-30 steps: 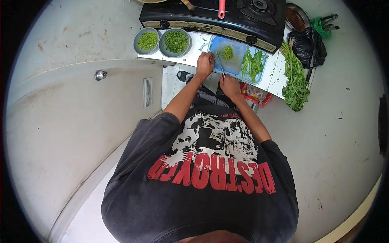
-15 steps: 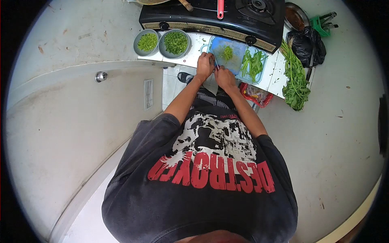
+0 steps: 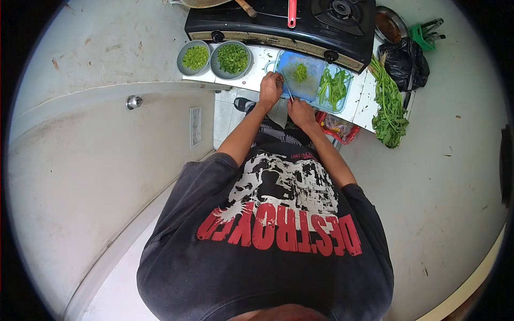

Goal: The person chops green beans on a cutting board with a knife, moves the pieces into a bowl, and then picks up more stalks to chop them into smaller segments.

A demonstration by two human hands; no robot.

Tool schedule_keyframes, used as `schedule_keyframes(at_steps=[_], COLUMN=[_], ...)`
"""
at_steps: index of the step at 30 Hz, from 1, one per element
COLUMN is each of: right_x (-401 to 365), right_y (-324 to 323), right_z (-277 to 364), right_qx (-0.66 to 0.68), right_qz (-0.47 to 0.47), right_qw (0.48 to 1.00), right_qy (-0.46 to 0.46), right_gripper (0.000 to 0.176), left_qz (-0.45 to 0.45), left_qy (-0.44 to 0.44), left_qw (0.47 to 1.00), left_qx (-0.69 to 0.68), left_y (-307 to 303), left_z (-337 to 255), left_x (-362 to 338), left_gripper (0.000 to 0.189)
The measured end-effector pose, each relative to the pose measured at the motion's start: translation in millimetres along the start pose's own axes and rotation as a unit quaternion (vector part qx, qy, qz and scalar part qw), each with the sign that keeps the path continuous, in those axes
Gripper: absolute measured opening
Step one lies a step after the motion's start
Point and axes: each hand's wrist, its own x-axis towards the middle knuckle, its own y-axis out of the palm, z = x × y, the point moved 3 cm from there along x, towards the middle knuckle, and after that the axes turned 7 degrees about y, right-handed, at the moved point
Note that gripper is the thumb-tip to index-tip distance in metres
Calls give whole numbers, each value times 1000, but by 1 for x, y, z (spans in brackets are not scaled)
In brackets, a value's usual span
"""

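My right hand (image 3: 301,113) is wrapped round the handle of a knife (image 3: 288,85), its blade pointing up and left over the blue cutting board (image 3: 309,91). My left hand (image 3: 271,88) is closed at the board's left edge, beside the blade; what its fingers pinch is too small to make out. A small heap of chopped greens (image 3: 301,73) lies on the board. To its right, uncut leafy greens (image 3: 334,88) rest in the light blue tray (image 3: 349,92).
Two grey bowls (image 3: 213,63) of chopped greens stand on the left of the counter (image 3: 258,75). Behind is a black gas stove (image 3: 257,27). At the right lie long leafy stalks (image 3: 388,107), a black plastic bag (image 3: 404,63) and a green basket (image 3: 420,38).
My right hand has moved slightly down with the knife, and more of the blade shows, apart from my left hand. The left hand has barely moved.
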Motion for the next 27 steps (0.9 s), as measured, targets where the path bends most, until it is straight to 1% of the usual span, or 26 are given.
schedule_keyframes(at_steps=[7,13,16,20,23,27], right_x=[16,2,-2,1,2,19], right_y=[-4,6,0,8,1,4], right_z=[15,0,4,7,10,12], right_qx=[20,52,51,47,47,49], right_qz=[-9,-9,-14,-27,1,-14], right_qw=[1000,998,998,999,999,999], right_qy=[3,21,18,-2,13,-11], right_gripper=[41,43,44,45,44,41], left_qz=[-5,0,-8,0,-13,-7], left_qy=[44,16,34,18,27,34], left_qw=[998,1000,999,1000,999,999], left_qx=[32,16,27,21,24,34], left_y=[0,3,4,4,4,3], left_z=[-1,1,2,2,2,3], left_x=[-1,-1,-1,-1,-1,-1], left_gripper=[10,10,10,9,8,8])
